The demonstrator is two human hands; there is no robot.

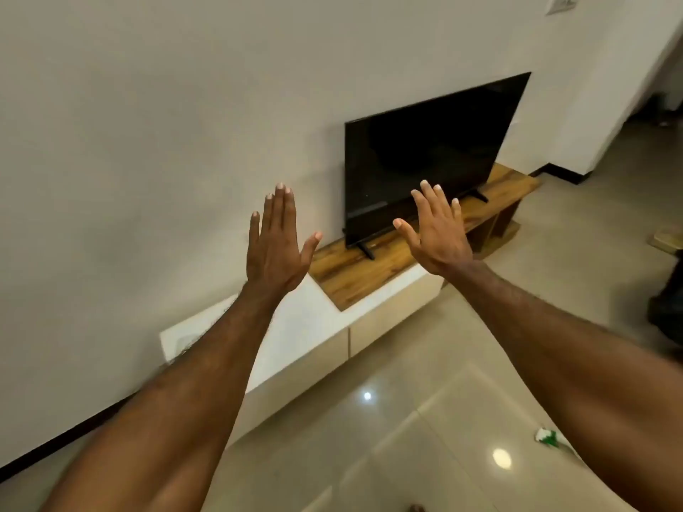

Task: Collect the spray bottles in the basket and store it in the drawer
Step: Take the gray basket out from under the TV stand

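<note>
Both arms reach forward: the left hand [275,249] and right hand [436,230] are released, fingers straight, holding nothing. A green-and-white bottle [546,437] lies on the floor [388,419] beside the right forearm. The closed drawer [391,312] sits under the TV [425,157].

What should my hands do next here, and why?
Probably lower the right hand toward the green-and-white object on the floor beside your right forearm; it may be a spray bottle. Both the right and left hand are raised, open and empty, and no basket is in view.
</note>
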